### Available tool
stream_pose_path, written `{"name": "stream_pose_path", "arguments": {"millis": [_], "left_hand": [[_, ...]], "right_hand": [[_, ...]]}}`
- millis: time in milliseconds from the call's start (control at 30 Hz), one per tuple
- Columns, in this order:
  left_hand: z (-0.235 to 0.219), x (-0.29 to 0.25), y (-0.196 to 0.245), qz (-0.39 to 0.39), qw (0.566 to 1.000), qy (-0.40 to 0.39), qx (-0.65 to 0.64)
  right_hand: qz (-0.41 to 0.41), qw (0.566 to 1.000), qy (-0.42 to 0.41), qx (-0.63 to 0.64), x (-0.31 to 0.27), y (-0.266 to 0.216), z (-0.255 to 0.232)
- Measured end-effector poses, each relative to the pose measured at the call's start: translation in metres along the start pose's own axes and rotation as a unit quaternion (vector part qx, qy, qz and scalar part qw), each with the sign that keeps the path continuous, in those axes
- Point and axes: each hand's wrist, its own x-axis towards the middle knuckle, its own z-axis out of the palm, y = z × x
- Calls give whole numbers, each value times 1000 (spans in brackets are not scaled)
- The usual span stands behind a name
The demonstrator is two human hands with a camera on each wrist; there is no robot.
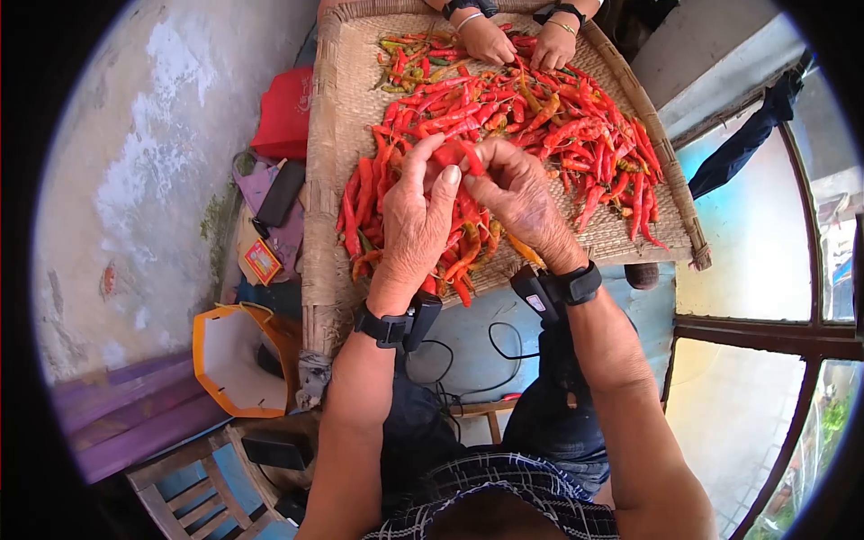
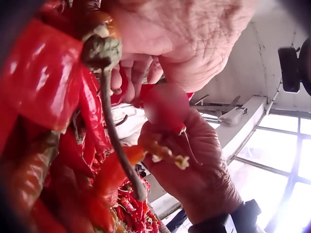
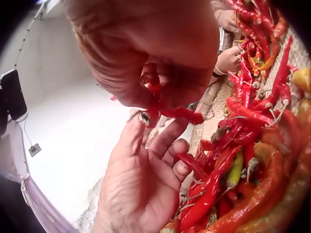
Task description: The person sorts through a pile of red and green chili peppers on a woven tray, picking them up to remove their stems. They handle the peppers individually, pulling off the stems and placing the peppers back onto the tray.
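Observation:
Over a heap of red chili peppers (image 1: 576, 130), both hands meet at one red chili pepper (image 1: 473, 162). My left hand (image 1: 416, 225) holds it between thumb and forefinger, near its stem in the right wrist view. From the other side, my right hand (image 1: 526, 202) pinches the same pepper with curled fingers. Seen from the left wrist, a red pepper with a thin stem shows at the right hand (image 2: 194, 170), partly blurred. Loose peppers (image 3: 209, 199) lie close beside the left hand's fingers (image 3: 170, 138).
A woven tray (image 1: 326, 198) with a raised rim carries the heap. Across it, another person's hands (image 1: 486, 40) touch peppers at the far edge. Left stand a red bag (image 1: 284, 112) and an orange-edged container (image 1: 243, 360); black cables (image 1: 450, 387) hang below the tray.

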Motion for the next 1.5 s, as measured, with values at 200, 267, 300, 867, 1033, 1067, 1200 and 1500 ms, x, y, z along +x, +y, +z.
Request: {"name": "stream_pose_path", "arguments": {"millis": [200,267,300,867,1033,1067,1200,1500], "left_hand": [[-3,1,-16,-1,999,-6,-41],[-4,1,-19,-14,999,3,-30],[-4,1,-19,-21,998,27,-57],[0,-3,-16,-8,998,25,-63],[0,-4,-13,-8,998,-3,-57],[-2,-4,-9,-41,996,-9,-76],[-2,-2,-12,-35,993,36,-110],[2,-1,-7,6,996,-53,-67]], "right_hand": [[16,998,-11,-52,-3,3,1],[9,996,8,-83,-3,4,-2],[-10,990,35,-137,-2,7,-5],[3,964,33,-263,-4,-11,-28],[61,971,-72,-219,-5,-7,-4],[59,967,-78,-234,-4,-9,-8],[7,980,-44,-195,-1,-5,-40],[132,965,197,109,-1,-16,-48]]}}
